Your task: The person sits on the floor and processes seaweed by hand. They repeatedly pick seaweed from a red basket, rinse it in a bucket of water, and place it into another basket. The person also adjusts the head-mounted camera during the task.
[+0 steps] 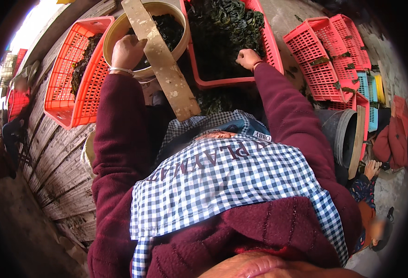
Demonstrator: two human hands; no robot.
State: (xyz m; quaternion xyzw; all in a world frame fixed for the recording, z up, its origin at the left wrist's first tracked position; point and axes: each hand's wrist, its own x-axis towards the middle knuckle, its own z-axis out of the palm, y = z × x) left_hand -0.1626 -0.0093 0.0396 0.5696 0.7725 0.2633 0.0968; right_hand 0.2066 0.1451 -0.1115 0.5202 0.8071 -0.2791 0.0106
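Note:
My left hand (127, 52) is curled above the near left part of a round pale bucket (186, 33), its thumb close to a wooden board (162, 62). That board lies slanted across the bucket and reaches down towards my lap. Dark leafy seaweed (169, 31) fills part of the bucket. My right hand (248, 59), fingers bent, is inside a red plastic basket (275, 45) at its near right side. Wet dark green seaweed (235, 21) is heaped in that basket. What either hand grips, if anything, is hidden by the fingers.
Another red basket (60, 80) with seaweed stands on wooden planks (61, 166) at left. Stacked red baskets (315, 59), blue crates (367, 87) and a dark cylindrical container (332, 135) are at right. People sit or stand at both sides, one showing clasped hands (372, 169).

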